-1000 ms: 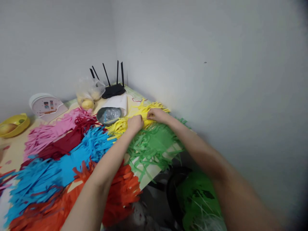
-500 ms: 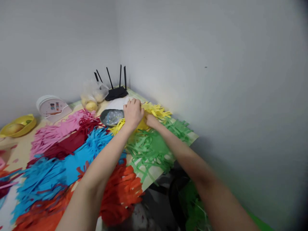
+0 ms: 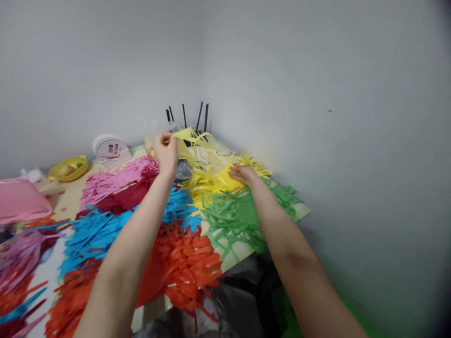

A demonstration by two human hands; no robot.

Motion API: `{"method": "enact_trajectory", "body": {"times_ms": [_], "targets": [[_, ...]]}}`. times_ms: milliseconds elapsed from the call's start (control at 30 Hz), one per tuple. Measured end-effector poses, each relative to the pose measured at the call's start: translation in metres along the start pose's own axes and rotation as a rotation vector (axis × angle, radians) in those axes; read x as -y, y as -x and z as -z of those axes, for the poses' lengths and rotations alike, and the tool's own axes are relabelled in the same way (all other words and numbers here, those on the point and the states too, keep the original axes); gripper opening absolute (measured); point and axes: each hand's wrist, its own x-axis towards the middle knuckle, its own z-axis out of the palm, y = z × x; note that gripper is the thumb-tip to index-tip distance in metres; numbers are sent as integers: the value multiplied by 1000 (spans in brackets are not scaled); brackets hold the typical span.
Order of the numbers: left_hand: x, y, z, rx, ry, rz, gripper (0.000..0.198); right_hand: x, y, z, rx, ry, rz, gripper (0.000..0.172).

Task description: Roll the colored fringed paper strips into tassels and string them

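Observation:
A strip of yellow fringed paper (image 3: 185,146) is pinched at its edge by my left hand (image 3: 167,152), raised above the table with its cut strands hanging to the right. My right hand (image 3: 245,174) rests on a heap of yellow fringed paper (image 3: 207,184), fingers stretched out over it. Green fringed paper (image 3: 236,211) lies just in front of the yellow heap, under my right forearm. Behind the lifted strip, a dark tray with clear plastic (image 3: 183,170) is mostly hidden.
Blue (image 3: 98,237), orange-red (image 3: 190,263), dark red (image 3: 123,193) and pink fringed paper (image 3: 109,180) cover the left side. A black router (image 3: 206,115) with upright antennas stands in the wall corner. A yellow bowl (image 3: 70,176) of fruit and a white-pink holder (image 3: 112,152) sit at the back left.
My left hand has moved left and lifted a yellow strip away from the heap. My hands, close together before, are now apart. The view has turned left.

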Motion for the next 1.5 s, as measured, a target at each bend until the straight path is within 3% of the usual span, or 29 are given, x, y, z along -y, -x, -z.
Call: {"method": "enact_trajectory", "body": {"times_ms": [100, 200, 267, 333, 433, 500, 533, 600, 667, 767, 967, 1133, 1300, 1400, 1500], "targets": [[-25, -22, 53, -74, 15, -78, 6, 6, 18, 7, 18, -19, 30, 36], [-50, -26, 122, -157, -65, -208, 6, 17, 37, 14, -10, 28, 78, 34], [-62, -11, 169, -177, -218, -310, 4, 29, 54, 11, -59, 72, 145, 25], [-67, 16, 207, -115, -443, -413, 2, 44, 82, -4, -109, 95, 249, 19], [-63, 67, 243, 72, -769, -506, 3, 64, 155, -51, -144, 104, 569, 16], [-58, 98, 255, 178, -932, -493, 7, 70, 215, -93, -94, 222, 1101, 24], [-57, 112, 259, 223, -993, -478, 8, 71, 242, -116, -13, 291, 1294, 32], [-55, 135, 265, 298, -1085, -454, 10, 67, 282, -158, 132, 441, 1488, 47], [-56, 152, 274, 366, -1138, -448, 11, 59, 297, -189, 194, 574, 1532, 49], [-55, 163, 290, 441, -1120, -430, 14, 51, 289, -209, 270, 658, 1509, 37], [-45, 148, 320, 486, -746, -184, 36, 64, 276, -190, 437, 543, 1399, 35], [-48, 135, 321, 468, -484, -24, 30, 79, 275, -176, 560, 481, 1143, 40], [-51, 132, 317, 533, -175, 89, 50, 80, 267, -167, 721, 218, 1025, 51], [-49, 131, 319, 570, -82, 176, 43, 79, 264, -162, 813, 109, 982, 43], [-51, 129, 322, 622, -73, 171, 30, 79, 262, -160, 837, 45, 935, 35]]}}
